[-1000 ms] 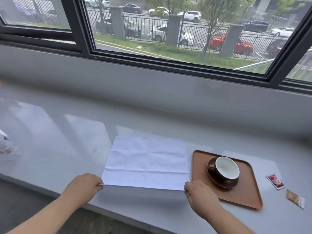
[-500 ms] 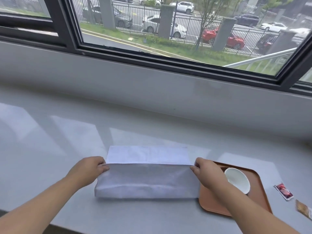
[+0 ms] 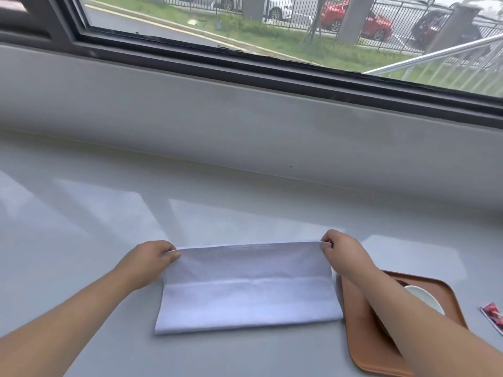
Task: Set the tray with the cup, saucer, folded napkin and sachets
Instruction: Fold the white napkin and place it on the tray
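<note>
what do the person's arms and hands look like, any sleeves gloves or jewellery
Both arms are bare for all of their visible length: no sleeve edge enters the frame. The left hand and the right hand wear no gloves, and no ring, watch or bracelet shows on the fingers or wrists. No markings or bandages can be seen on either forearm.

No legible text, label, brand or number is found. Printing is seen on the red sachet at the right edge, but it is too blurred and small to be read. The napkin and tray are unmarked.
</note>
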Demonstrator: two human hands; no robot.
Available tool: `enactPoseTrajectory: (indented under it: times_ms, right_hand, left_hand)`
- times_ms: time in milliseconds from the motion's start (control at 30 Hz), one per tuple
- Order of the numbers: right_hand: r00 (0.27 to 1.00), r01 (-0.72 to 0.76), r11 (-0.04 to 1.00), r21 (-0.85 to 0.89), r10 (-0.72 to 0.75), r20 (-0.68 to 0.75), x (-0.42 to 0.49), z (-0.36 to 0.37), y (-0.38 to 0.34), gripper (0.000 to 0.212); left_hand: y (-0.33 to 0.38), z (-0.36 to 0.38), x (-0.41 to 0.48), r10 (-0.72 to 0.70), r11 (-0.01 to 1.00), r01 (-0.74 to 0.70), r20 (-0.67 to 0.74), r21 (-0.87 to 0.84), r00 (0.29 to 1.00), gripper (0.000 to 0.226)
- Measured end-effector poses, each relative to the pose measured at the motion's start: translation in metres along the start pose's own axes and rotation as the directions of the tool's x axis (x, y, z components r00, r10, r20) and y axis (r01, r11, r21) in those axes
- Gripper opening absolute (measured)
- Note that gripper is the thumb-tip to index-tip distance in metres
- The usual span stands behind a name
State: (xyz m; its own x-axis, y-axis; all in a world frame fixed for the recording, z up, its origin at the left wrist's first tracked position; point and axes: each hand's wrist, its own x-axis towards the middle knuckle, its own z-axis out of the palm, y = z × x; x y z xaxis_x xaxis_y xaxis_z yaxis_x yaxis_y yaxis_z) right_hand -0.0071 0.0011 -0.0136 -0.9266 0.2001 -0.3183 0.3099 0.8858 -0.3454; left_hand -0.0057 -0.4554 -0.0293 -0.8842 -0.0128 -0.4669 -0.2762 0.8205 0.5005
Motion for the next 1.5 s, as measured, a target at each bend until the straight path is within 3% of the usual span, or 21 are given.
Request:
enactPoseTrajectory:
  times_ms: [400,500,567,633,767,900,967,1033,1100,1233,1400,1500]
  right_hand:
    - [0.996,-0.077,0.991,-0.113,0.07,-0.061,0.045,0.033,-0.002,0.008]
    - [0.99,-0.073,0.989,-0.132,0.056,-0.131,0.041,0.039,0.002,0.012]
    - [0.991,-0.036,0.99,-0.135,0.017,-0.134,0.033,0.041,0.003,0.016]
    - [0.995,0.063,0.987,-0.15,-0.074,-0.066,0.02,0.044,0.004,0.013]
    - [0.941,0.335,0.914,-0.229,-0.311,0.132,-0.018,0.053,0.014,0.021]
    - [0.883,0.467,0.821,-0.327,-0.415,0.218,-0.051,0.059,0.03,0.054]
    - [0.856,0.516,0.781,-0.352,-0.452,0.25,-0.062,0.06,0.037,0.065]
    - [0.837,0.546,0.743,-0.388,-0.462,0.293,-0.071,0.061,0.044,0.071]
    - [0.837,0.546,0.727,-0.417,-0.452,0.309,-0.077,0.061,0.049,0.066]
    - [0.861,0.506,0.705,-0.497,-0.439,0.255,-0.086,0.056,0.052,0.027]
    - [0.882,0.472,0.793,-0.386,-0.426,0.202,-0.106,0.046,0.049,0.014]
    - [0.877,0.478,0.823,-0.308,-0.425,0.224,-0.122,0.044,0.052,0.008]
  left_hand:
    - [-0.01,0.014,0.042,0.019,0.987,-0.005,-0.086,0.164,0.996,0.035]
    - [-0.011,0.019,0.041,0.094,0.972,-0.056,-0.161,0.23,0.982,0.012]
    - [-0.016,0.026,0.038,0.189,0.94,-0.106,-0.239,0.323,0.952,0.032]
    - [-0.017,0.033,0.029,0.268,0.919,-0.167,-0.253,0.356,0.93,0.035]
    - [-0.015,0.046,0.001,0.34,0.891,-0.302,-0.058,0.339,0.939,0.033]
    - [-0.018,0.061,-0.031,0.335,0.865,-0.353,0.114,0.356,0.935,0.077]
    - [-0.022,0.069,-0.042,0.315,0.83,-0.369,0.195,0.418,0.929,0.103]
    - [-0.026,0.074,-0.051,0.28,0.786,-0.376,0.26,0.491,0.924,0.116]
    - [-0.03,0.079,-0.058,0.262,0.767,-0.366,0.263,0.528,0.929,0.112]
    - [-0.035,0.084,-0.073,0.249,0.778,-0.331,0.22,0.533,0.943,0.096]
    - [-0.037,0.087,-0.088,0.265,0.794,-0.302,0.146,0.528,0.953,0.062]
    - [-0.039,0.086,-0.096,0.251,0.796,-0.285,0.138,0.533,0.958,0.054]
